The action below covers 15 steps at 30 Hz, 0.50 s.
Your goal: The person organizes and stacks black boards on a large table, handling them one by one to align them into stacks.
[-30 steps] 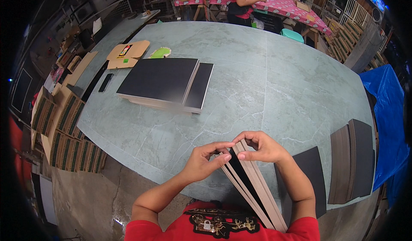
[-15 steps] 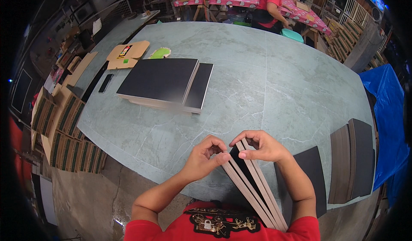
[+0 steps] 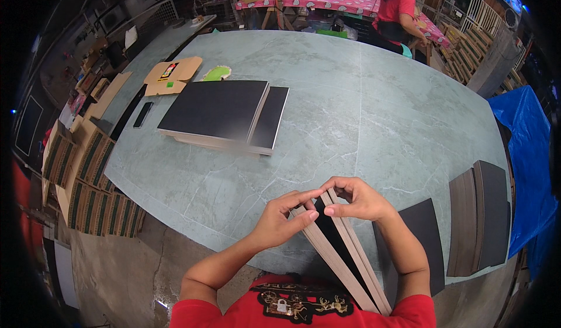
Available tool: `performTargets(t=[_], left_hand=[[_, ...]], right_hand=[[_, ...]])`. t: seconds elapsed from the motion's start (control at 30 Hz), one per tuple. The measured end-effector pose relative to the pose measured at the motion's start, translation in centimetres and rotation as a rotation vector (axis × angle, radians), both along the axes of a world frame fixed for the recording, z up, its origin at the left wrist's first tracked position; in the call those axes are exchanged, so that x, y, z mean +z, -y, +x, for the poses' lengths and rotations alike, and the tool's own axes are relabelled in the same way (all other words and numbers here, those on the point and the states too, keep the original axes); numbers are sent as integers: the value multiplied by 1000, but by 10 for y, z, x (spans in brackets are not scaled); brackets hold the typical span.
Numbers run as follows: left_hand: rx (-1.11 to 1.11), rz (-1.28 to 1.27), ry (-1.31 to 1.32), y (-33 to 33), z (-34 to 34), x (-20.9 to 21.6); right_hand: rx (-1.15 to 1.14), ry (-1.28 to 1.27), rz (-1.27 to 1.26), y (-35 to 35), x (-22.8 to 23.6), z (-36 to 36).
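Note:
My left hand [image 3: 281,218] grips the top edge of one bundle of black-faced boards [image 3: 334,262], thumb on the near side. Its index finger stretches across to the fingertips of my right hand [image 3: 361,200]. That hand pinches a second, thinner bundle of boards [image 3: 363,263] between thumb and fingers. Both bundles stand on edge close to my body, with pale edges showing. A narrow V-shaped gap parts them, and a black face [image 3: 335,231] shows inside it. The bundles' lower ends reach down to my red shirt.
A black-topped board stack [image 3: 213,107] lies at centre left, beside a phone [image 3: 142,114] and opened cardboard [image 3: 174,75]. At right are a flat black board [image 3: 422,234] and more stacked boards [image 3: 489,217]. Cartons [image 3: 93,158] stand left of the table; another person [image 3: 397,15] is beyond it.
My left hand has taken more boards into its bundle, and its index finger now reaches right. My right hand stays nearly still. The person in the background has shifted right.

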<state>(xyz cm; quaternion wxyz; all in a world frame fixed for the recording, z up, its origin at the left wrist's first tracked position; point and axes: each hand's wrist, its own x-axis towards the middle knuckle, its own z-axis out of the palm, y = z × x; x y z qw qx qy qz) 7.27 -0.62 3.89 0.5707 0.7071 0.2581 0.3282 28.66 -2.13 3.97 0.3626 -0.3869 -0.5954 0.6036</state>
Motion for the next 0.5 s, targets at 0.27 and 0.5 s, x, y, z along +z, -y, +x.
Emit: performTargets(t=[0.27, 0.5], left_hand=[[-38, -134, 82, 0, -1, -4], [-37, -160, 89, 1, -3, -2]], right_hand=[[14, -38, -16, 0, 6, -4], [9, -32, -29, 1, 5, -3]])
